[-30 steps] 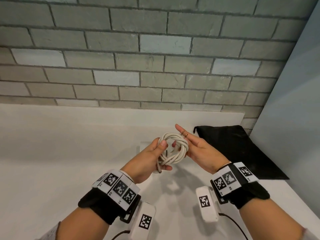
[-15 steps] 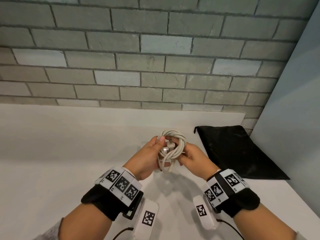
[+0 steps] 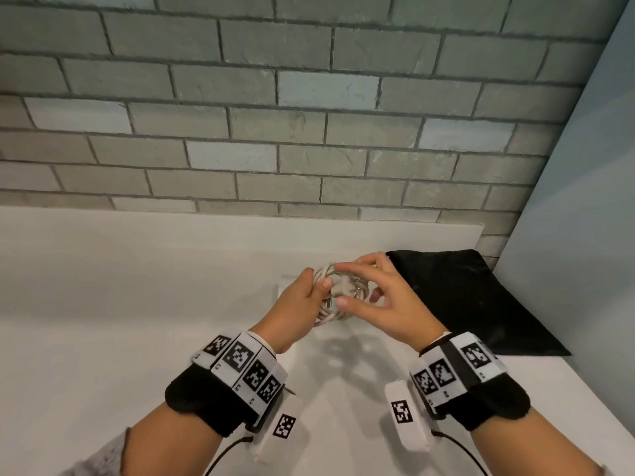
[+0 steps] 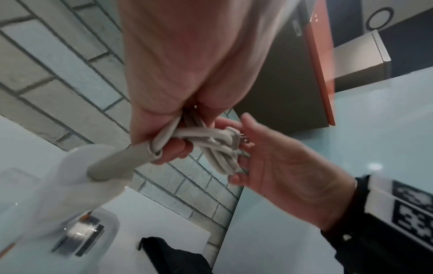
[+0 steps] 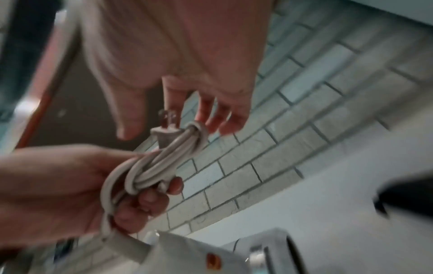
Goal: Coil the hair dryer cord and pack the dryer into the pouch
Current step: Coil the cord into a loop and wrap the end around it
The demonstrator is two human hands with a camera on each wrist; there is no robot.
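Grey coiled cord (image 3: 338,297) (plug (image 5: 166,136) tucked against its loops) is gripped by the left hand (image 3: 295,304) above the worktop (image 3: 103,321), right hand (image 3: 385,304) fingers spread loosely around it, black pouch (image 3: 474,304) at the far right corner.

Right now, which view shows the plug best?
Right wrist: the plug sits unobstructed, prongs up, beside the cord. Left wrist shows it edge-on against the right hand. Head view: mostly hidden between the hands.

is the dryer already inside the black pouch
No, the pouch lies flat on the counter while the dryer hangs from the coiled cord below the left hand.
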